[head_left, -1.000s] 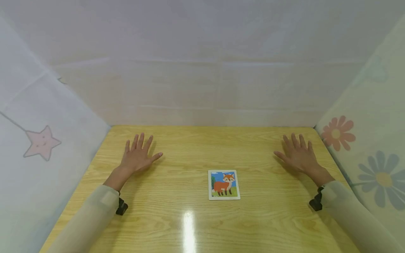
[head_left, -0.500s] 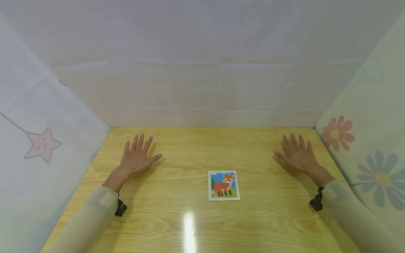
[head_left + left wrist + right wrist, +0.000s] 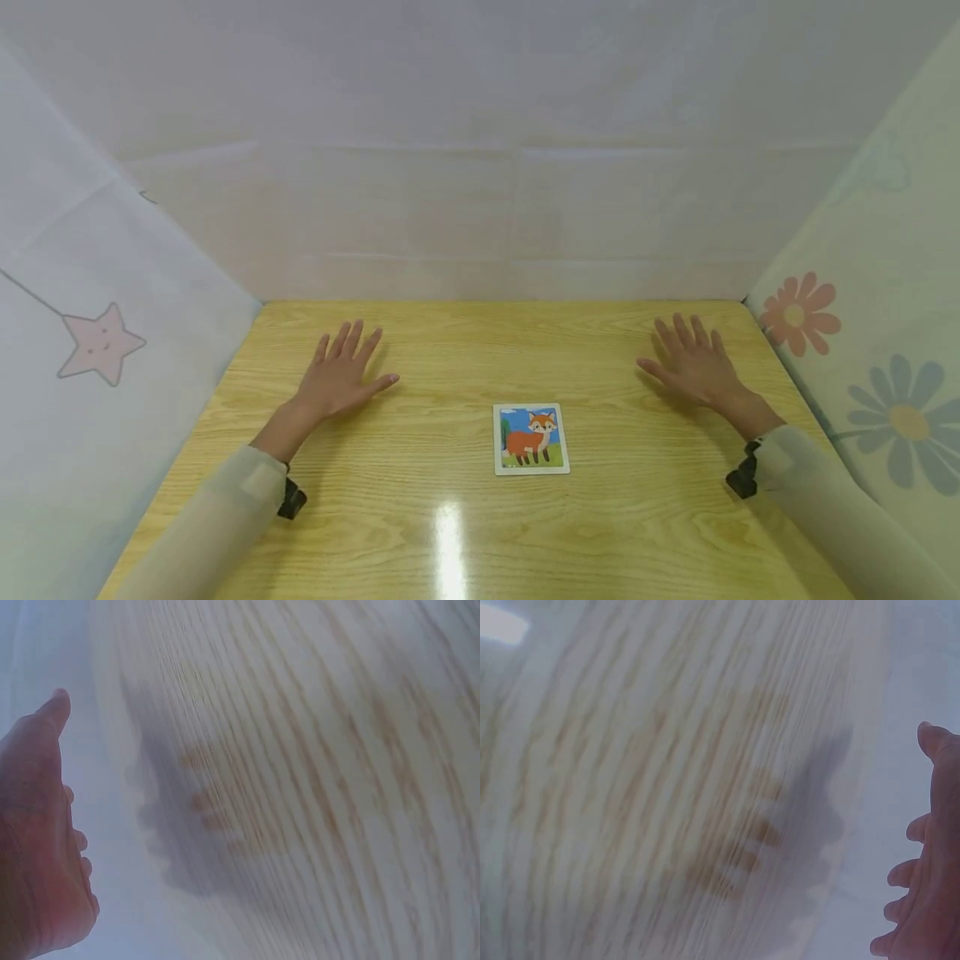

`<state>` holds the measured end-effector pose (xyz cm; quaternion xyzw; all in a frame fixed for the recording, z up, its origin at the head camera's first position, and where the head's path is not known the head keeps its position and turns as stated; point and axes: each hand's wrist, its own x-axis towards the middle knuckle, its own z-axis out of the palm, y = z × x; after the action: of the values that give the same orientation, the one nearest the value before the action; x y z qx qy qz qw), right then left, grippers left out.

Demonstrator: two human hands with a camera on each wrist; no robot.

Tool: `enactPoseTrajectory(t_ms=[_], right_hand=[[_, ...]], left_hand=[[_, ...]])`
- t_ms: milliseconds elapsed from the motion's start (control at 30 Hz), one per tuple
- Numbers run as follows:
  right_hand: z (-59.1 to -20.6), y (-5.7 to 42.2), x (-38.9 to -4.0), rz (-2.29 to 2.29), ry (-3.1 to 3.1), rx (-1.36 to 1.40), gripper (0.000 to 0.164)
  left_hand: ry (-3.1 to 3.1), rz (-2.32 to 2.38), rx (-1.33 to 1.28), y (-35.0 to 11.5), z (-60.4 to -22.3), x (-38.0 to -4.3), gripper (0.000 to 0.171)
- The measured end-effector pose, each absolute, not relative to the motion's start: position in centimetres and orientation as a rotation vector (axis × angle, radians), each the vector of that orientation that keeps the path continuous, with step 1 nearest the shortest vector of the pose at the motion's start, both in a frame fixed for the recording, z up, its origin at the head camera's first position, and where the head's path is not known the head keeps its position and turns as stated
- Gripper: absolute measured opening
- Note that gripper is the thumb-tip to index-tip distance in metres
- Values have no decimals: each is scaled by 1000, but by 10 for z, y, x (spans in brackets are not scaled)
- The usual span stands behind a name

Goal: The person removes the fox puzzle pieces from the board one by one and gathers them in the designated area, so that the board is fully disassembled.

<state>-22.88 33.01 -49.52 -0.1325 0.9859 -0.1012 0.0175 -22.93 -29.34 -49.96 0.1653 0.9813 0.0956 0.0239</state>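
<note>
A square picture card (image 3: pixel 532 439) with a white border and an orange fox on it lies flat on the wooden table (image 3: pixel 480 358), a little right of the middle. To its left my left hand (image 3: pixel 337 379) is held over the table, palm down, fingers spread and thumb towards the middle. On the other side my right hand (image 3: pixel 693 371) mirrors it, fingers spread as well. Both hands hold nothing and are apart from the card. In the wrist views, the left hand (image 3: pixel 41 847) and the right hand (image 3: pixel 926 862) hover above the wood, their shadows beneath them.
White cloth walls (image 3: pixel 480 192) rise behind the table and at both sides. The left cloth bears a pink star (image 3: pixel 101 343), the right one a red flower (image 3: pixel 798 315) and a grey flower (image 3: pixel 907 423). Dark devices (image 3: pixel 291 500) are strapped at both wrists.
Both hands have moved slightly inward, the left to the right and the right to the left. The card has stayed in place.
</note>
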Motion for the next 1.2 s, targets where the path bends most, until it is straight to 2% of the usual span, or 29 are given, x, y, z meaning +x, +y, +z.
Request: enactPoseTrajectory(t_ms=[400, 1200], right_hand=[[-491, 302, -227, -290, 3064, -524, 86], [-487, 237, -215, -377, 3015, -918, 79]], left_hand=[[3018, 277, 731, -261, -496, -220, 97], [2840, 169, 1338, -189, -474, -165, 90]])
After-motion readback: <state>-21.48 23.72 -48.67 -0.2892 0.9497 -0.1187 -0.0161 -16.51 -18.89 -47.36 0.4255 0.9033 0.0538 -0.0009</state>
